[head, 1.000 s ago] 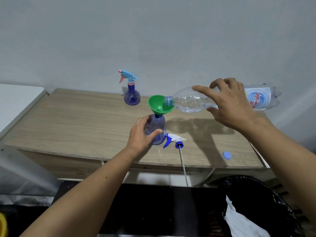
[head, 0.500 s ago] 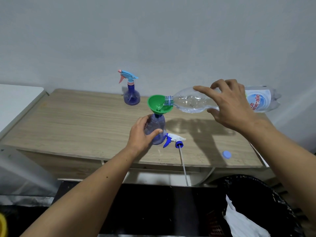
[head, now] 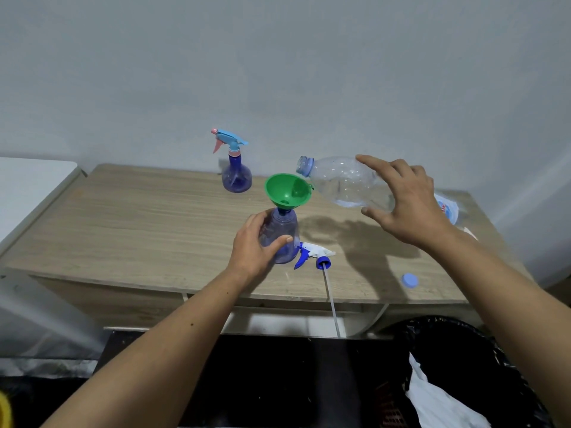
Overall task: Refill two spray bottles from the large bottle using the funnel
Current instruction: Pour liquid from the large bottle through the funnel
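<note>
Right hand (head: 408, 205) grips the large bottle (head: 346, 183), its long axis tilted neck-up, mouth just above and right of the funnel (head: 287, 191); left hand (head: 255, 247) holds the spray bottle (head: 282, 234) beneath the funnel.

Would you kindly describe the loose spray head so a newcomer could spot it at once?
On the wooden table, look near the front edge, just right of the open bottle carrying the green funnel. The spray head lies there on its side, white with a blue trigger and collar, its thin tube overhanging the edge, unlike the pink-and-blue sprayer screwed on the rear bottle.
</note>
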### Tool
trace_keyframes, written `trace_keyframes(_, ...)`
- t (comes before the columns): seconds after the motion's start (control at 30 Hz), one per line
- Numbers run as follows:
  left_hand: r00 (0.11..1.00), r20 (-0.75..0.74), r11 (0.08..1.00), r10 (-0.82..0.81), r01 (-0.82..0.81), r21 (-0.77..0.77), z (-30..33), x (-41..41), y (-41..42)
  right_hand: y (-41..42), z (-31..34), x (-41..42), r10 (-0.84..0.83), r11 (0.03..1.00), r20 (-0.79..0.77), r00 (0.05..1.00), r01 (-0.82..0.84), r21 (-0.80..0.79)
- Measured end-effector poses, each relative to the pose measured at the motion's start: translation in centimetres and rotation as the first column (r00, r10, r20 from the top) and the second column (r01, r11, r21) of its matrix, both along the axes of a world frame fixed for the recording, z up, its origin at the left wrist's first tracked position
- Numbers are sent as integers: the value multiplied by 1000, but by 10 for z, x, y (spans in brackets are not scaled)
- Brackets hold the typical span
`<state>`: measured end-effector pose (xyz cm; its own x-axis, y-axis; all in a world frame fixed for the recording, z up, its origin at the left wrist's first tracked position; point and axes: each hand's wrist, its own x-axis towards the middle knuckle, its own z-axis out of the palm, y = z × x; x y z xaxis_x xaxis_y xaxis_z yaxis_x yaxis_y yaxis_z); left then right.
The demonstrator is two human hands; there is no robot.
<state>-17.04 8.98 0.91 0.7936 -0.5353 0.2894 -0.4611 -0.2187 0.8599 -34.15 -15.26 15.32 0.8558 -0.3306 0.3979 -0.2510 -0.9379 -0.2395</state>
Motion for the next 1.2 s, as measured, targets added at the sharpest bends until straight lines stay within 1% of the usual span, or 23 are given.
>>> trace_keyframes(0.13, 1000, -9, 1000, -1, 1, -3, 2, 0, 0, 1, -7, 2, 8, 990, 66, 998, -17, 140)
trace_keyframes(0.27, 1000, -9, 1000, 1, -1, 7, 1, 1, 0, 4, -17, -1, 11, 969, 153, 988, -48, 243)
trace_keyframes(0.43, 1000, -17, 1000, 0, 0, 8, 0, 0, 0, 7, -30, -4, -115, 920, 239, 964, 13, 392)
trace_keyframes(0.53, 1000, -19, 1000, -3, 3, 10, -1, 1, 0, 10, -32, -6, -197, 856, 263, 945, 35, 517)
trace_keyframes(0.6, 1000, -5, 1000, -4, 4, 18, -2, 2, 1, 12, -35, -7, -230, 819, 270, 935, 36, 573)
trace_keyframes(0.77, 1000, 5, 1000, -7, 7, 15, -2, 3, 0, 12, -43, -10, -301, 771, 287, 909, 55, 635)
trace_keyframes(1.0, 1000, 0, 1000, -12, 12, 13, -1, 2, 0, 6, -53, -20, -399, 737, 313, 862, 99, 668)
trace_keyframes(1.2, 1000, -4, 1000, -11, 11, 24, 0, 1, 0, 6, -57, -23, -406, 734, 293, 866, 117, 669)
